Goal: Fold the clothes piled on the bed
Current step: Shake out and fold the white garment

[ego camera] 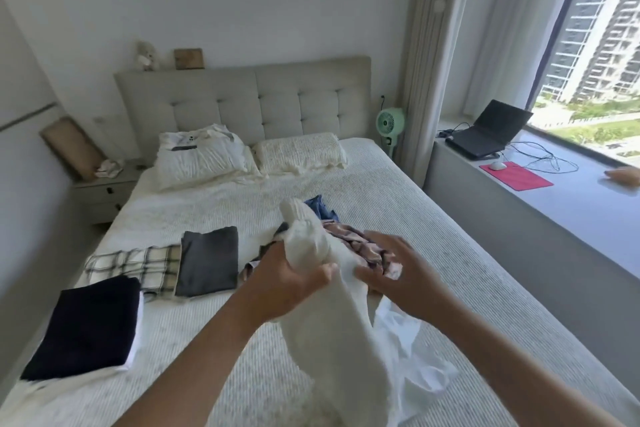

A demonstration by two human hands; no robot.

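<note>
A cream knit garment (332, 322) hangs lifted above the bed (398, 204). My left hand (291, 282) grips it from the left. My right hand (391, 270) pinches its edge from the right. Behind them lies the unfolded pile: a pink-brown patterned piece (356, 241) and blue denim (320, 206). A thin white garment (412, 350) trails below my right hand. Folded on the left lie a dark grey piece (207, 262), a plaid piece (138, 265) and a navy piece (86, 326).
Two pillows (301, 152) lie at the headboard, with a white shirt on the left one. A nightstand (104, 191) stands at the left. At the right, the window ledge (554, 204) bears a laptop (488, 130), a mouse and a red pad. A green fan (390, 123) stands beside the bed.
</note>
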